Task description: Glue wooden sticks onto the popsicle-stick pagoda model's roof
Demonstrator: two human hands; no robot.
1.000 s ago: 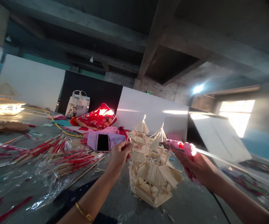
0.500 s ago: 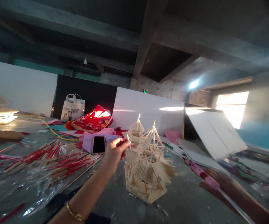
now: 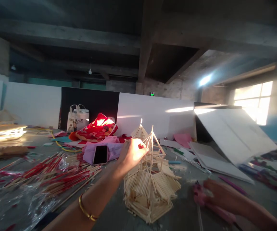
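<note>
My left hand (image 3: 134, 154), with a gold bangle on its wrist, is closed at the upper left roof of a wooden stick pavilion (image 3: 150, 189). Its fingertips are pinched beside the spire sticks; whatever is between them is too small to name. The pavilion stands upright on the grey table, with a wide slatted lower roof and an open frame on top. At the right, my right hand (image 3: 221, 195) is wrapped round a pink tool (image 3: 201, 195), blurred, which looks like a glue gun. Behind the pavilion rises a second stick spire (image 3: 140, 132).
Red and plain sticks (image 3: 66, 173) with clear wrappers lie at the left. A phone (image 3: 100, 155) rests on purple cloth (image 3: 88, 152). Farther back are a red bag (image 3: 97, 130) and a white tote (image 3: 77, 120). White boards (image 3: 234, 131) lean at the right.
My left hand has moved right to the spire; the small stick it held is no longer distinct. My right hand and the pink tool have shifted, and the tool now points another way.
</note>
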